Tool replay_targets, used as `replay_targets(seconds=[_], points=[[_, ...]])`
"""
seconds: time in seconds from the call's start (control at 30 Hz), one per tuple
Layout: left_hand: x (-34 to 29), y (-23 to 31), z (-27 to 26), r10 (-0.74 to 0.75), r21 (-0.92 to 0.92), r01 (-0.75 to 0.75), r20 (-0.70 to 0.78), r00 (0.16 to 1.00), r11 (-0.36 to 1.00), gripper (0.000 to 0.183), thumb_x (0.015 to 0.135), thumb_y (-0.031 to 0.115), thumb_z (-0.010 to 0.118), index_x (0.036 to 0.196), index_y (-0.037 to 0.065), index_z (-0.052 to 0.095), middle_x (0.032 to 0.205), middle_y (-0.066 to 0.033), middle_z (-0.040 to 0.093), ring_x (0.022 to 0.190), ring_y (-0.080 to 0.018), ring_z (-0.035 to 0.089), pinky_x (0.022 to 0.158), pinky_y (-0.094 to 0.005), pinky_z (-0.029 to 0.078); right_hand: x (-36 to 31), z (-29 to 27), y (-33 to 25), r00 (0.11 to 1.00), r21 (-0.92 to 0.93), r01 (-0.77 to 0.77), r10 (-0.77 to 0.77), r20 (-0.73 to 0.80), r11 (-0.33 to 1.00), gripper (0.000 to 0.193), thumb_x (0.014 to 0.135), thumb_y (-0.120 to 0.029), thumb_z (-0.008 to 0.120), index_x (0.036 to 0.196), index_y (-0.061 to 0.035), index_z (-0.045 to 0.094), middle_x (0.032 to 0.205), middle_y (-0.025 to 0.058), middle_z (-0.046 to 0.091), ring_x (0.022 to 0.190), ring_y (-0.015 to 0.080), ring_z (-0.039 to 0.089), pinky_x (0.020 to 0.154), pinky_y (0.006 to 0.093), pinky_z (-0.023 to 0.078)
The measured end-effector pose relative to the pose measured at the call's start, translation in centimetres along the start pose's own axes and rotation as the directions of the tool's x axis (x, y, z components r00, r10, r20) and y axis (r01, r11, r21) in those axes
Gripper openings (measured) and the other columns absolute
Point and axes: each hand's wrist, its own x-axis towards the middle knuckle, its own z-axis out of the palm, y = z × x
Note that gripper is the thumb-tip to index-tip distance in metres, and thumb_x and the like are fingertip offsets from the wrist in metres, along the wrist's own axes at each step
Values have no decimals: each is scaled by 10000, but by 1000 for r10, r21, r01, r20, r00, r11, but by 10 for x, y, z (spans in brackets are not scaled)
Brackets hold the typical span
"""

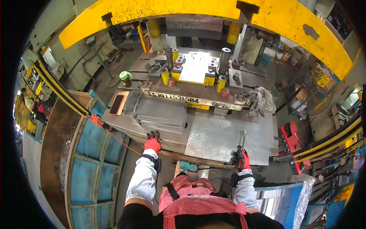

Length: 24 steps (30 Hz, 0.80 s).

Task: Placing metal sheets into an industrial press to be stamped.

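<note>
My left hand (153,142), in a red glove with dark fingertips, lies on the front edge of the press table with its fingers apart, holding nothing. Just beyond it is a stack of grey metal sheets (162,114). My right hand (241,158), in a red and black glove, is closed around a thin rod-shaped tool with a round end (244,134); its exact kind is unclear. The tool's tip is over a large shiny metal sheet (207,133) on the table's right half. A bright metal sheet (194,68) sits in the die between the guide posts.
A yellow press beam (198,8) spans the far side. A dark flat phone-like object (117,104) and a green-topped bottle (125,77) stand left; a grey rag (262,101) lies right. A red hose (124,142) hangs along the left edge. A blue metal bin (85,168) flanks the table.
</note>
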Motion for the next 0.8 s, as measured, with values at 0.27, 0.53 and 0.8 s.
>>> replay_targets(seconds=[0.27, 0.53, 0.8], points=[[10, -18, 23, 39, 23, -39, -23, 999, 999, 619, 758, 291, 550, 1330, 239, 321, 1429, -115, 211, 1308, -365, 188, 951, -498, 352, 0, 0, 2, 1000, 42, -25, 24, 15, 999, 356, 825, -170, 552, 1156, -112, 436, 801, 138, 591, 542, 236, 561, 472, 390, 490], [11, -6, 16, 32, -8, -32, -3, 999, 999, 637, 758, 281, 542, 1345, 234, 300, 1429, -124, 208, 1303, -373, 195, 952, -499, 351, -4, 3, -3, 999, 19, 4, -3, -37, 1000, 316, 832, -185, 545, 1122, -107, 448, 796, 123, 584, 513, 202, 520, 469, 341, 455], [11, -14, 15, 61, -1, -61, -66, 996, 998, 629, 745, 257, 542, 1333, 233, 319, 1407, -130, 250, 1268, -399, 257, 937, -497, 376, -4, 6, 1, 999, -34, 48, -48, -6, 998, 346, 850, -195, 535, 1169, -96, 447, 797, 117, 582, 584, 190, 555, 480, 298, 456]])
